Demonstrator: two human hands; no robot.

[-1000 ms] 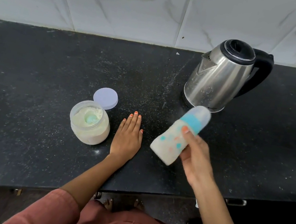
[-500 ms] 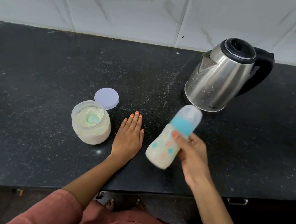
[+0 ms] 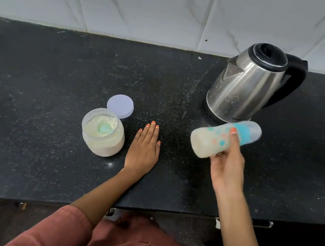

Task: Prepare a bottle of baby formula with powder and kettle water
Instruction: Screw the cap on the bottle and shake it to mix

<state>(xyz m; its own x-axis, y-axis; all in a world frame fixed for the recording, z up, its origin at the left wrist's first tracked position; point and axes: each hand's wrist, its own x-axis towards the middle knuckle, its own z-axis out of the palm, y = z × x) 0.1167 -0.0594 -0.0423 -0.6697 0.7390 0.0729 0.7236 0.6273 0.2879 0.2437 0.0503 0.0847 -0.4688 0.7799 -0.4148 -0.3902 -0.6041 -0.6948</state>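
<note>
Clear plastic baby bottle [image 3: 218,141] with coloured spots, teal collar and translucent cap: cloudy off-white fill, outline slightly blurred. It is lying nearly flat in the air above the black stone bench [image 3: 36,81], cap pointing right. Right hand [image 3: 227,169] grips it, fingers [image 3: 234,134] wrapped round the mid-body. Steel electric kettle [image 3: 247,89] stands just beyond those fingers. Left hand [image 3: 144,149] lies flat on the bench, fingers [image 3: 152,129] straight and together. Just left of them is an open clear jar of pale powder [image 3: 102,134]. Its lilac round lid [image 3: 120,106] lies beyond it.
</note>
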